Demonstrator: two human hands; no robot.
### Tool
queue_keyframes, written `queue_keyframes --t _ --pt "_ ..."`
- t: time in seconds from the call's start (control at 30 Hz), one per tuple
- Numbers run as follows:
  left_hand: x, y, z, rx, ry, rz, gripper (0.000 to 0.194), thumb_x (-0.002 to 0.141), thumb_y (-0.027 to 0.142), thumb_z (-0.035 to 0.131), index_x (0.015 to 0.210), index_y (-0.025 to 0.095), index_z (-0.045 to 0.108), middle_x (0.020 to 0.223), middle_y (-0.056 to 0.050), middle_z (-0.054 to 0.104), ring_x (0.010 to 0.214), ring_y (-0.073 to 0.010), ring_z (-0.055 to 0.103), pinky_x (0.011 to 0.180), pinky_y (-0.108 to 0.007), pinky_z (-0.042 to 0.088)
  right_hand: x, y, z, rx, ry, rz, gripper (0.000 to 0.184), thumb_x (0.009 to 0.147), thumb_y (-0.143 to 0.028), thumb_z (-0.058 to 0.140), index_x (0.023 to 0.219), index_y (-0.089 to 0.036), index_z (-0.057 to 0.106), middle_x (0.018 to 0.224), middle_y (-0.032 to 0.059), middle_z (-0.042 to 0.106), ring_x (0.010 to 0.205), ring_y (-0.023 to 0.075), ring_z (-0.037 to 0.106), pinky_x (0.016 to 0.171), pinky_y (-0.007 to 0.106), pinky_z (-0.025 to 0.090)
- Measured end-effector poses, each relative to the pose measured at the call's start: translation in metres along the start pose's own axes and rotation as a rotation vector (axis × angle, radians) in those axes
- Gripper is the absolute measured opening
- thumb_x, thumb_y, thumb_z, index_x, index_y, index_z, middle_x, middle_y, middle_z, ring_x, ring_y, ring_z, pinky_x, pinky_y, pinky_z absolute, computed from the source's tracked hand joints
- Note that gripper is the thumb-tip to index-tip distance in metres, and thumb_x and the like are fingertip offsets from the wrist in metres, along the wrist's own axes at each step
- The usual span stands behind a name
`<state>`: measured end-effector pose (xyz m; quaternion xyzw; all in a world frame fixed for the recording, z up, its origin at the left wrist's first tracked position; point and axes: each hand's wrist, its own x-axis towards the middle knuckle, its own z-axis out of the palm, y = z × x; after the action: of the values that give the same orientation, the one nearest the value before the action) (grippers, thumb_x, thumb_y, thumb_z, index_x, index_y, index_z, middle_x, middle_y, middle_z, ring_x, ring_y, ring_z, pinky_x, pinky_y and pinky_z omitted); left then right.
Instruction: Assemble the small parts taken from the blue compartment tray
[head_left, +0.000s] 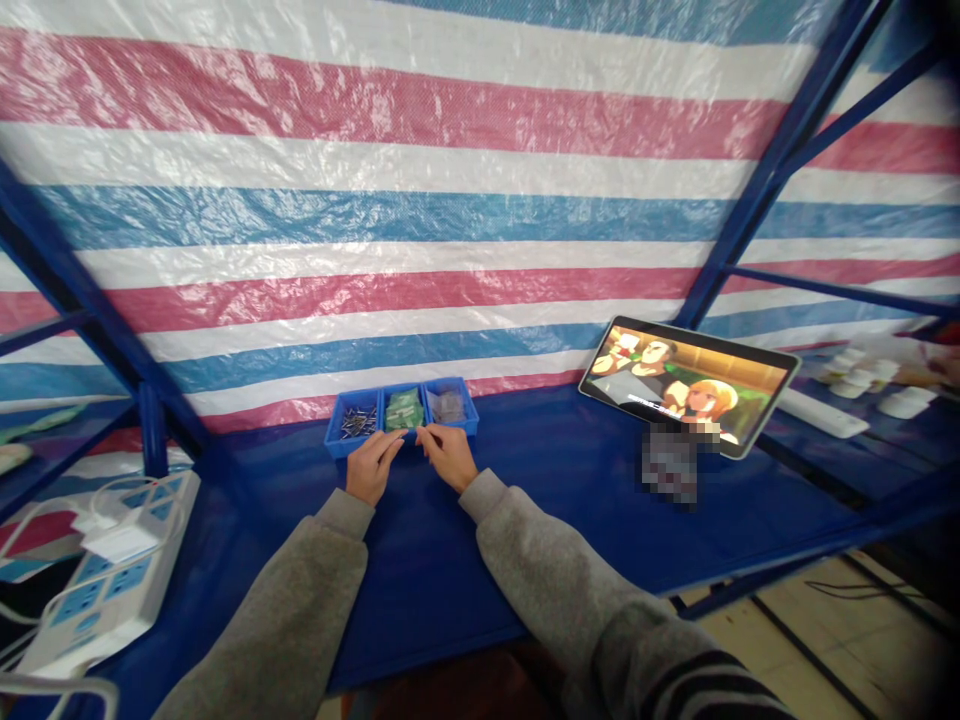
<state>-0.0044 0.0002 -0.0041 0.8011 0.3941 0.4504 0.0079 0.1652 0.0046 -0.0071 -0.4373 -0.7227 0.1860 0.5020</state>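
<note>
Three blue bins [336, 440] stand side by side at the back of the blue table. Small metal pieces like screws [358, 422] fill the left one. In the middle one are green packets [405, 408], and clear plastic bags [448, 402] lie in the right one. My left hand [371, 468] is at the front of the left and middle bins, its fingers pressed together. Close to the front of the middle and right bins, my right hand [450, 458] is closed in a pinch. Whatever lies between the fingertips of either hand is too small to make out.
A tablet [686, 385] playing a cartoon leans at the right rear of the table [570, 480]. At the left lies a white power strip [112, 590] with plugs and cables. Blue metal posts [772, 170] and a striped plastic sheet [420, 220] bound the back.
</note>
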Motion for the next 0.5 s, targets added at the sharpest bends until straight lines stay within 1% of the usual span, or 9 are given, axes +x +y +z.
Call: queue_keyframes --t 0.13,0.23,0.33,0.43,0.5 --pt "0.0010 0.0019 -0.0002 0.009 -0.038 -0.036 0.030 0.092 0.029 0.038 0.111 0.021 0.060 0.096 -0.005 0.063 0.091 -0.0153 0.059 0.084 -0.027 0.046 -0.0003 -0.0008 -0.0003 0.013 0.004 0.006 0.041 0.092 -0.040 0.037 0.069 -0.016 0.062 0.057 -0.0004 0.056 0.054 0.0100 0.052 0.056 0.019 0.038" --pt "0.0015 0.0040 0.0003 0.023 -0.054 -0.048 0.031 0.092 0.029 0.037 0.112 0.021 0.060 0.093 -0.006 0.060 0.089 -0.0151 0.058 0.082 -0.027 0.046 -0.0008 -0.0018 -0.0013 0.019 0.008 0.019 0.042 0.092 -0.040 0.036 0.070 -0.016 0.063 0.057 0.0000 0.057 0.054 0.0103 0.052 0.055 0.019 0.038" --pt "0.0016 0.0055 0.0003 0.020 -0.045 -0.046 0.031 0.091 0.029 0.038 0.111 0.021 0.060 0.091 -0.005 0.060 0.087 -0.0147 0.058 0.081 -0.027 0.046 -0.0010 -0.0025 -0.0024 0.025 -0.003 0.025 0.042 0.091 -0.041 0.037 0.070 -0.016 0.063 0.058 0.0006 0.057 0.054 0.0105 0.053 0.055 0.019 0.038" --pt "0.0010 0.0056 0.0004 0.000 -0.028 -0.056 0.028 0.090 0.029 0.041 0.108 0.022 0.062 0.094 -0.006 0.061 0.087 -0.0150 0.059 0.081 -0.027 0.046 -0.0011 -0.0025 -0.0032 0.020 -0.005 0.023 0.042 0.091 -0.041 0.037 0.070 -0.016 0.063 0.058 0.0006 0.057 0.054 0.0106 0.052 0.055 0.019 0.038" --pt "0.0001 0.0049 0.0011 -0.015 -0.023 -0.078 0.026 0.088 0.031 0.045 0.106 0.021 0.062 0.094 -0.006 0.063 0.084 -0.0149 0.060 0.077 -0.026 0.048 -0.0012 -0.0022 -0.0034 0.012 -0.006 0.017 0.042 0.091 -0.041 0.037 0.070 -0.016 0.063 0.057 0.0004 0.057 0.054 0.0106 0.052 0.056 0.020 0.038"
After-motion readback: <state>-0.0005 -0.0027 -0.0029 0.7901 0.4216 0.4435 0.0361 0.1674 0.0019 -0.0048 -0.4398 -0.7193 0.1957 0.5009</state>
